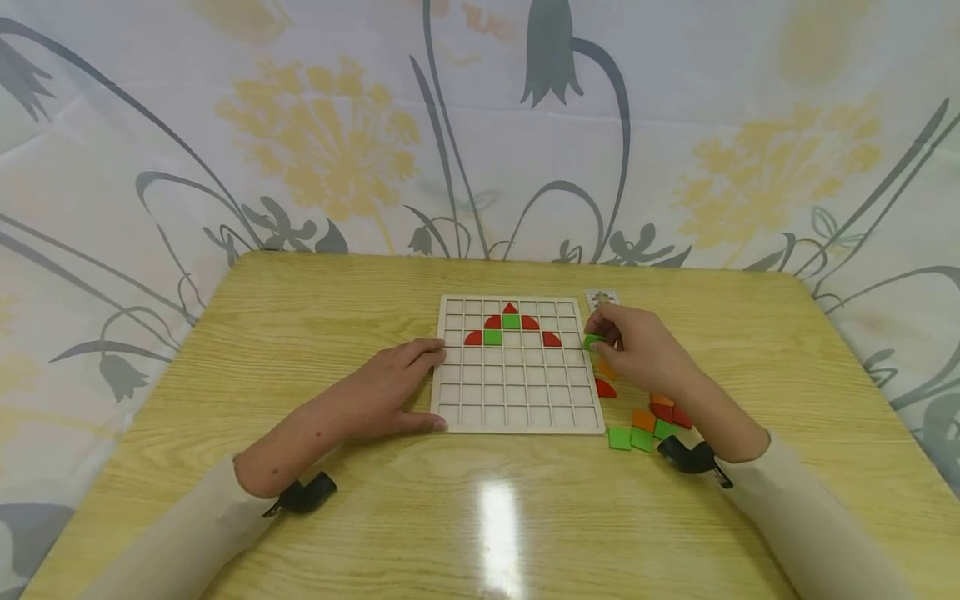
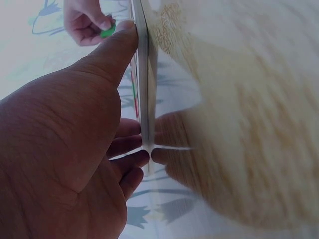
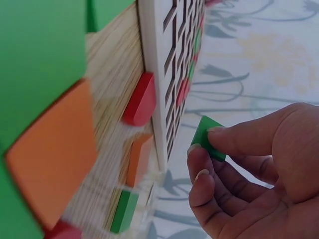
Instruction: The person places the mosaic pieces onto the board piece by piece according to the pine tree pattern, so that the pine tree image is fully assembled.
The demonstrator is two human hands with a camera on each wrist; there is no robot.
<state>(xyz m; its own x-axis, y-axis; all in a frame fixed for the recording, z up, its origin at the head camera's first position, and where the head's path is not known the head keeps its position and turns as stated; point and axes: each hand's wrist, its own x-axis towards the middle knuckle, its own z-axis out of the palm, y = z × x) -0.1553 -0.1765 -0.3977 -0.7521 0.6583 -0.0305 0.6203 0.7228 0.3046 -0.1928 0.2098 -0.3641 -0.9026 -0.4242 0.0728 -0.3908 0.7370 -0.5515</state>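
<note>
My right hand (image 1: 636,346) pinches a green square tile (image 3: 207,138) between thumb and fingertips, just beyond the right edge of the wooden grid board (image 1: 491,417). The left hand (image 1: 382,392) rests at the board's left edge, its thumb and fingertips touching the frame. In the upper rows of the board lie a red triangle (image 1: 510,308), two green squares, one of them a green square (image 1: 492,337) in the third row, and several red rounded pieces, such as the red piece (image 1: 551,339) at the right. The lower rows show bare cells.
Right of the board lie a red rounded piece (image 1: 605,388), an orange piece (image 1: 609,369) and a loose group of green, orange and red tiles, with a green tile (image 1: 619,438) nearest the board. A small printed pattern card (image 1: 602,297) lies behind the right hand.
</note>
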